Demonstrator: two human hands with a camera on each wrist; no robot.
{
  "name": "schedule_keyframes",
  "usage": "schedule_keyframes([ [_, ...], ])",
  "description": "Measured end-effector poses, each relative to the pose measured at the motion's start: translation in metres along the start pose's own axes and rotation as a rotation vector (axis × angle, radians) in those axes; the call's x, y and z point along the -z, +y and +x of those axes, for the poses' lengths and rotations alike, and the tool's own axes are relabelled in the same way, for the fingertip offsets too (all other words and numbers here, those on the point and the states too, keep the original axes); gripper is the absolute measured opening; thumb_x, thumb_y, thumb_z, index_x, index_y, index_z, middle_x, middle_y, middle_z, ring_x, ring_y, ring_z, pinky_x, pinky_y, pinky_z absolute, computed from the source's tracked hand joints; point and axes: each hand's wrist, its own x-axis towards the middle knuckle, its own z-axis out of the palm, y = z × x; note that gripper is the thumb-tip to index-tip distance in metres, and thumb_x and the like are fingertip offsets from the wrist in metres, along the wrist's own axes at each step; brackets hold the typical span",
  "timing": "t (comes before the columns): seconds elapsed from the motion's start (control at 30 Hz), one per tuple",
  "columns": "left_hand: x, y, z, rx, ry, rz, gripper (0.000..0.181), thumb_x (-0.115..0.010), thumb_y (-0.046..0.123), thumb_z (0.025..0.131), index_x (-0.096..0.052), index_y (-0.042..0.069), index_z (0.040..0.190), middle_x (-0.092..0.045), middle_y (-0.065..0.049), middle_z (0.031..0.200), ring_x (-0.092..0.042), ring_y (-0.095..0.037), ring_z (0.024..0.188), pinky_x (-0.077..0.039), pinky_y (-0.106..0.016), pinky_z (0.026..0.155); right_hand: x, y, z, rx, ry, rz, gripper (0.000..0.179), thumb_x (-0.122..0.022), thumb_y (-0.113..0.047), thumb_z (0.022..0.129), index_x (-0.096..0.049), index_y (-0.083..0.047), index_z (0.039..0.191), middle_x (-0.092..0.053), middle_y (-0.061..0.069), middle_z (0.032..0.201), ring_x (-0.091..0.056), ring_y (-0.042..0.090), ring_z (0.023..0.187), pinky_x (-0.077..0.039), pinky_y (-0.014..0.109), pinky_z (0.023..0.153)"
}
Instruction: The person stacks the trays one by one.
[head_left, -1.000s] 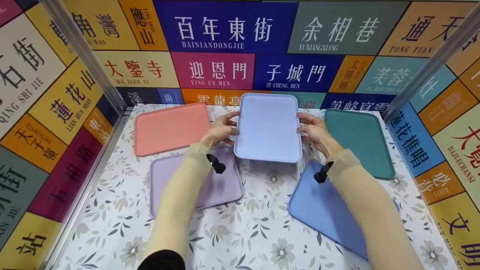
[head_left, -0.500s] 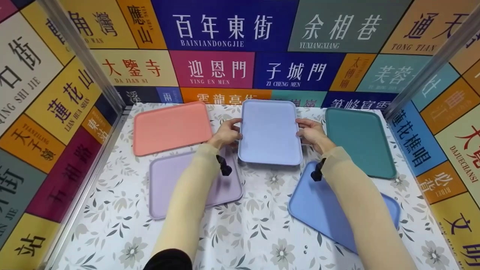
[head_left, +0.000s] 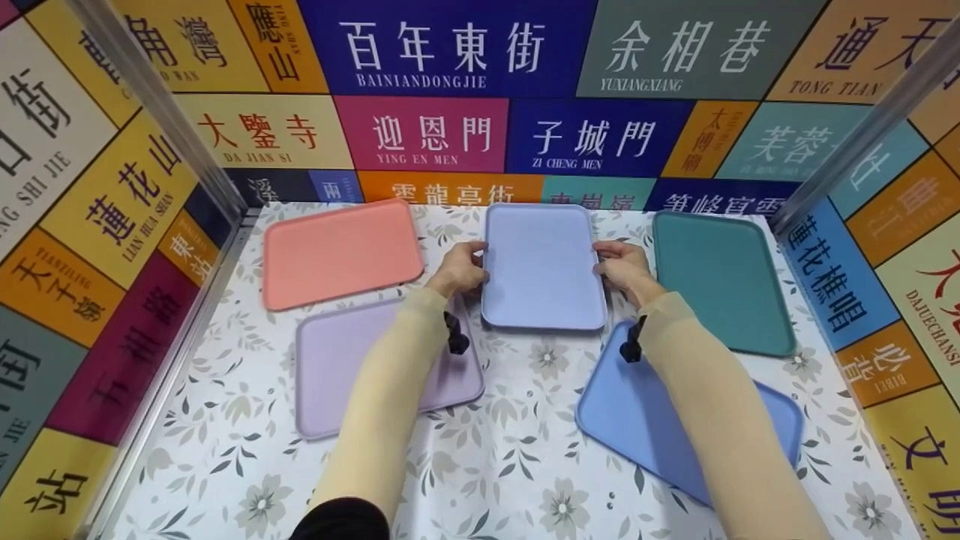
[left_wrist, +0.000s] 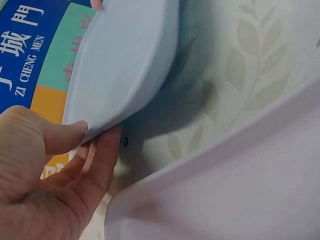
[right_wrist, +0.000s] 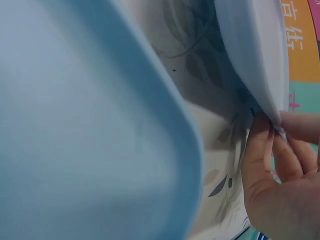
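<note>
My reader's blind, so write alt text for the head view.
A person's left hand and right hand hold a pale blue tray by its sides over a floral table. A coral tray, lilac tray, green tray and darker blue tray lie around it.

- Right hand, lower right of the frame: thumb and fingertips pinch the edge of the pale tray.
- Pale tray, upper right: seen at a steep angle, its lower end between the fingers.
- Blue tray: fills the left side, apart from the hand, rounded corner toward the centre.
- Leaf-patterned cloth: shows between the 2 trays, partly shaded.
- Printed wall, upper right edge: orange and teal panels, white characters on orange.
</note>
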Motion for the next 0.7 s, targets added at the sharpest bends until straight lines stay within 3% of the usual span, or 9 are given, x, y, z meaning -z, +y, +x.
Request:
schedule_keyframes([
  [0.1,-0.001,-0.001,0.003,0.022,0.022,0.032,0.077,-0.071,-0.008,0.091,-0.055,0.005,0.165,-0.077,-0.024,0.139,-0.073,-0.028,0.121,-0.067,-0.038,0.101,-0.002,-0.001,-0.002,0.019,0.048,-0.041,0.061,-0.067,0.009,0.094,-0.069,-0.007,0.153,-0.065,0.016,0.162,-0.064,0.006,0.102,-0.054,0.018,0.064],
  [0.23,-0.016,-0.030,0.041,0.030,0.073,0.094,0.071,-0.079,-0.001,0.085,-0.068,0.008,0.155,-0.082,-0.015,0.125,-0.076,-0.024,0.114,-0.067,-0.035,0.098,-0.006,0.002,0.000,0.033,0.138,-0.159,0.051,-0.072,0.006,0.093,-0.076,-0.006,0.142,-0.075,0.016,0.149,-0.066,0.012,0.110,-0.056,0.016,0.069],
  [0.33,-0.029,-0.052,0.067,-0.002,0.130,0.182,0.063,-0.080,0.004,0.081,-0.077,0.011,0.144,-0.083,-0.009,0.115,-0.074,-0.020,0.104,-0.066,-0.032,0.092,-0.007,0.005,0.003,0.062,0.192,-0.253,0.046,-0.074,0.003,0.091,-0.080,-0.006,0.136,-0.079,0.018,0.141,-0.069,0.018,0.112,-0.056,0.018,0.075],
  [0.53,-0.035,-0.056,0.068,-0.058,0.197,0.297,0.052,-0.077,0.011,0.078,-0.085,0.014,0.129,-0.087,-0.004,0.110,-0.078,-0.022,0.104,-0.067,-0.034,0.093,-0.008,0.006,0.001,0.142,0.256,-0.407,0.038,-0.071,-0.001,0.089,-0.085,-0.007,0.124,-0.083,0.016,0.126,-0.072,0.025,0.115,-0.057,0.033,0.098],
  [0.7,-0.031,-0.059,0.068,-0.065,0.186,0.295,0.046,-0.080,0.013,0.080,-0.087,0.016,0.125,-0.086,-0.003,0.109,-0.078,-0.020,0.103,-0.067,-0.034,0.093,-0.009,0.000,-0.006,0.136,0.184,-0.429,0.041,-0.065,0.001,0.093,-0.081,-0.004,0.130,-0.078,0.021,0.134,-0.069,0.031,0.122,-0.059,0.040,0.105],
])
